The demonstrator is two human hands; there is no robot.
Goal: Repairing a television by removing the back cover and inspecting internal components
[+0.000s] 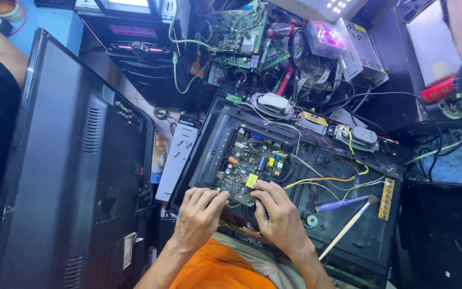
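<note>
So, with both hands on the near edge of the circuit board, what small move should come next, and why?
Probably lift the near edge of the circuit board only slightly. The left hand and right hand both pinch that edge, but yellow and white wires run from the board to the right, so a big pull could strain them.

Single head-worn view, looked steeply down from above the person's lap onto a cluttered repair bench, facing forward away from the body. It sat fairly close: both hands, left hand [198,214] and right hand [279,214], filled the lower centre at the near edge of the circuit board [249,166], with the orange-clad lap at the bottom edge. No second view existed, so nothing overlapped.
</note>
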